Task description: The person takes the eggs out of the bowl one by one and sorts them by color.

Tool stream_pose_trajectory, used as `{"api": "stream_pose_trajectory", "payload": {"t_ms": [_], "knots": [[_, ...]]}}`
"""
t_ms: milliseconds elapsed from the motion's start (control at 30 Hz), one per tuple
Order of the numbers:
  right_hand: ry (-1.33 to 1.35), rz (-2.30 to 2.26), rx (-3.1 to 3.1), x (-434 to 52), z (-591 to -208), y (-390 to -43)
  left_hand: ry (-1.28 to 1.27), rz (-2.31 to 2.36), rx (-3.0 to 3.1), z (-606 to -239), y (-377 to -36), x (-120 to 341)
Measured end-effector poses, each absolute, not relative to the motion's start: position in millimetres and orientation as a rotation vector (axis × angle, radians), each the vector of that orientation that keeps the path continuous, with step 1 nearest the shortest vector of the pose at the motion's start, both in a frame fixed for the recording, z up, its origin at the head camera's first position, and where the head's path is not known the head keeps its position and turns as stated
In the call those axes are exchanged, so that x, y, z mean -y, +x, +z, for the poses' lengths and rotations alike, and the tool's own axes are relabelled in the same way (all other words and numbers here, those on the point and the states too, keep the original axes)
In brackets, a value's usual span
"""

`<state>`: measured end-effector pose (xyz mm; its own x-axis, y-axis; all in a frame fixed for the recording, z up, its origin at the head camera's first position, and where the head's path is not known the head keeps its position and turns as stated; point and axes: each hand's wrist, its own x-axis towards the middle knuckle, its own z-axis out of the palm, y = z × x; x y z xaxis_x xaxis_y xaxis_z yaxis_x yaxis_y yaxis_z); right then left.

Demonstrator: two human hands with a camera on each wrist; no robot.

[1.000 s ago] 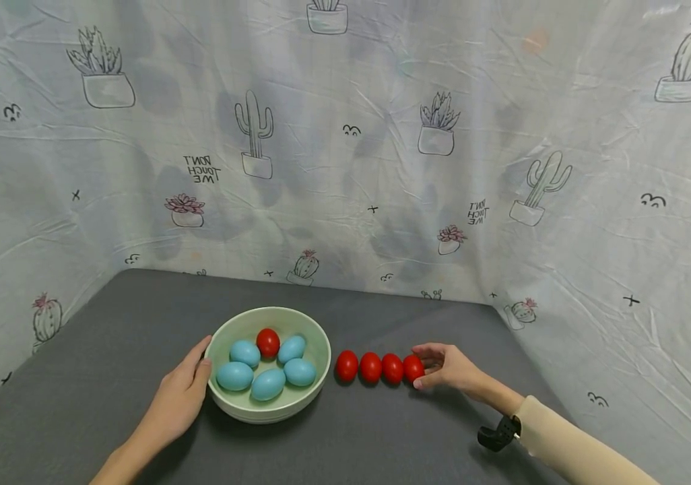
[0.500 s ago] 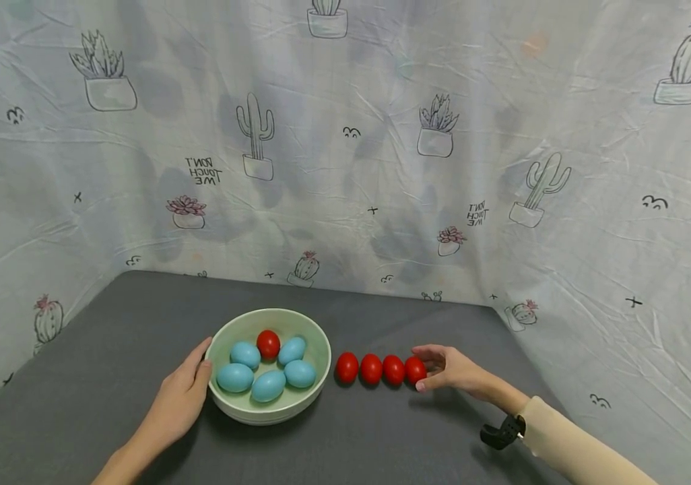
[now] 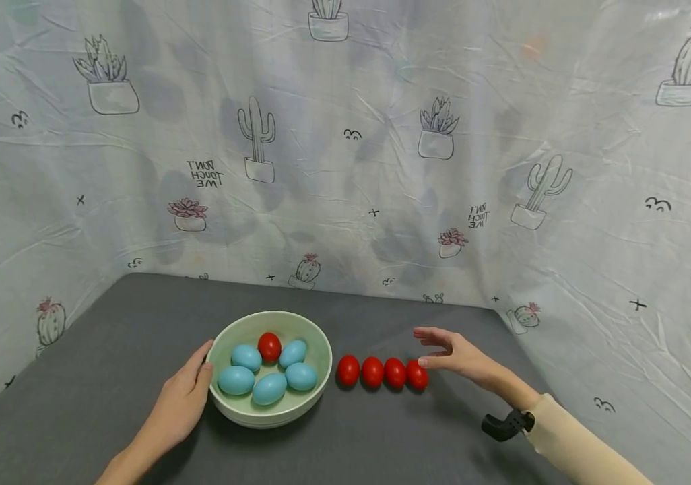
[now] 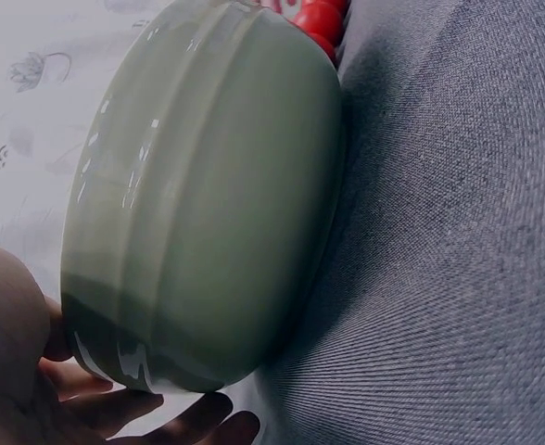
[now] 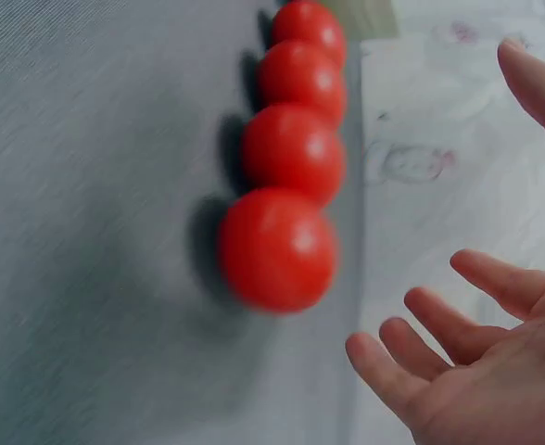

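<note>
in the head view, my left hand [image 3: 178, 401] rests against the left side of the pale green bowl [image 3: 263, 419], left of the frame's lower centre; its fingers lie along the outer wall without clenching; inside the bowl sit five blue eggs [image 3: 269, 389] and one red egg [image 3: 269, 347]; a row of four red eggs [image 3: 372, 372] runs rightward across the counter [image 3: 376, 444] from just beside the bowl; my right hand [image 3: 462, 355], much the nearer to the row's right end, is released and holds nothing, its thumb overlapping the top of the rightmost red egg [image 3: 418, 377]; that egg lies down and left of my palm, long axis nearly up and down the frame, across the line of the row;

in the left wrist view, the bowl's wall fills the centre and my fingers touch it along the bottom; red shows at the top edge;

in the right wrist view, my spread fingers are at lower right, thumb at upper right, apart from the nearest egg at centre; the row trails away to the top.
</note>
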<state>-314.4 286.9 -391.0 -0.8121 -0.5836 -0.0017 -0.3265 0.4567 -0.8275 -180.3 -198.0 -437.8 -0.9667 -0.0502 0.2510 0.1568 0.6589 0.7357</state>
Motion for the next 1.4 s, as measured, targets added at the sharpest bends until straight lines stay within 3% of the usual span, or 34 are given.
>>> {"api": "stream_pose_trajectory", "payload": {"t_ms": [400, 800, 1000, 1400], "knots": [[-1.188, -1.533, -2.421, -192, -369, -294, -0.080, -1.202, 2.620, -438, -181, 200], [-1.485, -1.425, -2.429, -102, -373, -292, -0.083, -1.196, 2.618, -439, -181, 199], [-1.479, -1.375, -2.353, -70, -387, -300, -0.092, -1.188, 2.613, -440, -182, 199], [-1.188, -1.417, -2.244, -40, -390, -316, -0.115, -1.205, 2.593, -441, -181, 198]]}}
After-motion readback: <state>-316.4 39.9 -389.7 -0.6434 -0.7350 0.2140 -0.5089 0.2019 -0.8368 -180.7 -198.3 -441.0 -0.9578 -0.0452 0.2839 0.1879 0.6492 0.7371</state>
